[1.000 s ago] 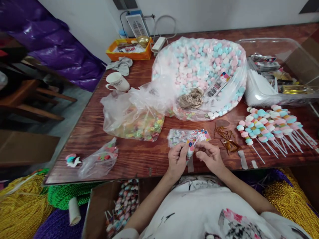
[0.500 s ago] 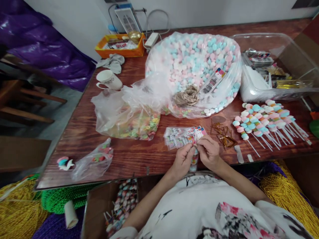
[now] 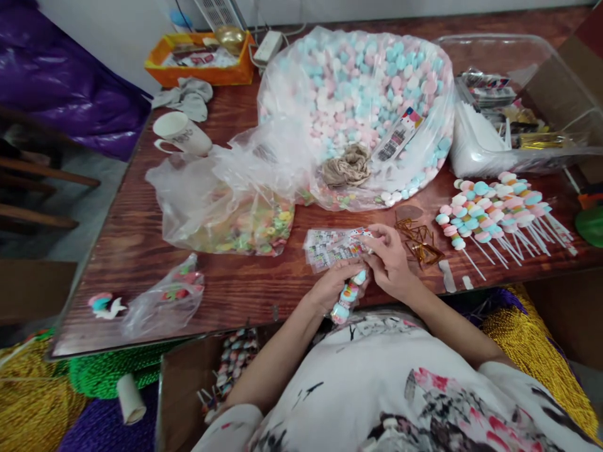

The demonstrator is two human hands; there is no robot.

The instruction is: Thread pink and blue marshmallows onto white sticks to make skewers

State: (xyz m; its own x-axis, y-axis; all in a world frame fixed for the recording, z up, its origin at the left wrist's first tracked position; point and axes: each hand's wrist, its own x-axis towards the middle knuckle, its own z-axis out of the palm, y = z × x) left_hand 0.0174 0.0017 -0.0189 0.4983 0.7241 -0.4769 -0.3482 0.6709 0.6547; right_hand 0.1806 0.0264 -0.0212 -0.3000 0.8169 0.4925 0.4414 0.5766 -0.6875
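A candy skewer in a clear wrapper (image 3: 346, 301) slants down toward my shirt at the table's front edge. My left hand (image 3: 333, 285) is closed around its upper part. Right beside it, my right hand (image 3: 389, 260) has its fingers bent together at the skewer's upper end; what they pinch is too small to make out. Printed clear wrappers (image 3: 330, 248) lie fanned out just beyond both hands. To their right is a small heap of gold twist ties (image 3: 419, 242).
A big bag of pastel candies (image 3: 358, 94) and a bag of gummies (image 3: 235, 220) lie behind. Finished-looking candy skewers (image 3: 494, 210) and a clear plastic bin (image 3: 480, 160) are on the right. A white mug (image 3: 188, 135) and an orange tray (image 3: 202, 76) stand back left.
The wrapped skewer has tilted and shows more between my hands. My left hand has slid lower along it, and my right hand has turned. The whole view has shifted a little.
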